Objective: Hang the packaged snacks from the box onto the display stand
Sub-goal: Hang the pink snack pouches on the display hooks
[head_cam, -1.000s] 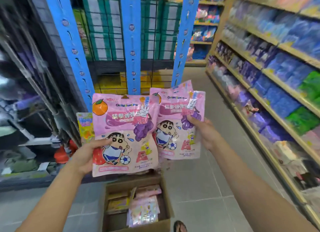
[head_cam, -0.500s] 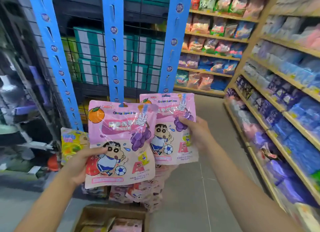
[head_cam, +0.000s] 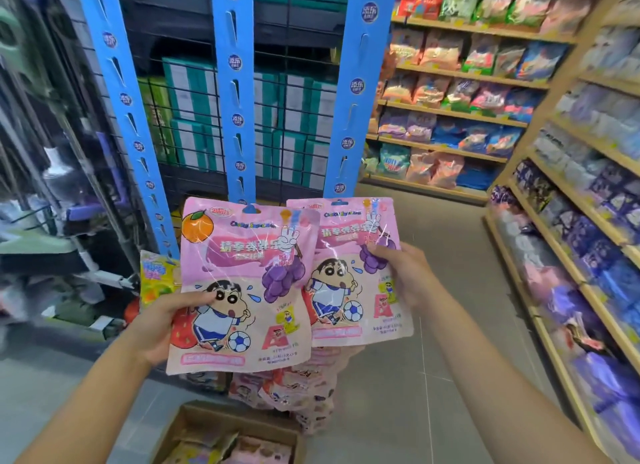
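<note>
Before blue strips (head_cam: 235, 93), each hand's grip holding one overlapping pink packet, aisle open rightward

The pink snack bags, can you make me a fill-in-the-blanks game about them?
1. The left hand holds a ____ snack bag.
2. The right hand holds a second snack bag showing a cartoon boy kicking a ____.
3. The cardboard box sits on the ____.
4. The hanging strips of the display stand are ____.

Missing words: pink; football; floor; blue
</note>
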### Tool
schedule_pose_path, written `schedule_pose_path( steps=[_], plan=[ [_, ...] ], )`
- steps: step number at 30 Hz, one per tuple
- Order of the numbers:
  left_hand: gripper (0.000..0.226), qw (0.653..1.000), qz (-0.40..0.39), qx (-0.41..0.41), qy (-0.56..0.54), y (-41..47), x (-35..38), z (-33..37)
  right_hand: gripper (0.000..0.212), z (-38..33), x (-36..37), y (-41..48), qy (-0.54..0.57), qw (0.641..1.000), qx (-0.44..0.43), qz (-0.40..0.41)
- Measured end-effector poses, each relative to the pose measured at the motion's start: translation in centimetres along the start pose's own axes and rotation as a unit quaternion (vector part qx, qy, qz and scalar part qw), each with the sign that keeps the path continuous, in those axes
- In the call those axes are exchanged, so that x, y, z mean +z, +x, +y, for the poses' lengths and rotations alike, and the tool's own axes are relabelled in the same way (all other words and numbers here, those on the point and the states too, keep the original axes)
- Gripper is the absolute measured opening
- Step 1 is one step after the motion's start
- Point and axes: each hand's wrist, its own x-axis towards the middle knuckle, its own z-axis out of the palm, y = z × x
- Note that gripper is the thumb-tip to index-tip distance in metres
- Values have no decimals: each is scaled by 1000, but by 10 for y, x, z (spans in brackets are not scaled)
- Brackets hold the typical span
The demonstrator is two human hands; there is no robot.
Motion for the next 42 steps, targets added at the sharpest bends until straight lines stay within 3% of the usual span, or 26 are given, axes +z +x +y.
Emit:
schedule_pose_path(
  steps=[6, 11, 14, 17, 20, 22, 24, 26, 30, 33, 36, 42],
  plan=[
    [78, 999, -34, 4, 9, 4, 7, 13, 16, 6, -7, 2, -54, 998, 20, 8],
    [76, 999, -41, -4, 14, 10, 4, 16, 28, 18, -4, 0, -78, 996, 11, 34],
    [89, 999, -39, 9, 11, 12, 9, 18, 39, 20, 0, 0, -162, 983, -27, 85],
    [90, 998, -54, 15, 15, 14, 16, 20, 65, 16, 5, -3, -244, 955, -62, 158],
    [80, 997, -75, 28, 20, 15, 30, 23, 50, 3, 17, -19, -249, 923, -194, 222],
    [70, 994, -93, 48, 18, 16, 43, 24, 33, -6, 31, -34, -175, 946, -226, 155],
    [67, 992, -105, 61, 20, 21, 55, 25, 29, -12, 45, -46, -74, 984, -163, 19],
    [67, 992, -104, 66, 24, 26, 68, 26, 22, -11, 55, -52, -26, 991, -112, -61],
    [35, 994, -43, 98, 34, 29, 96, 27, 19, -9, 57, -53, 60, 989, -127, -40],
    [35, 977, 39, 172, 122, 36, 109, 25, 33, -9, 50, -50, 82, 988, -132, -18],
    [19, 960, 62, 227, 152, 42, 120, 25, 20, -10, 43, -45, 78, 988, -136, -10],
    [15, 953, 80, 243, 161, 49, 133, 29, 18, -18, 37, -32, 69, 988, -137, -14]
  ],
)
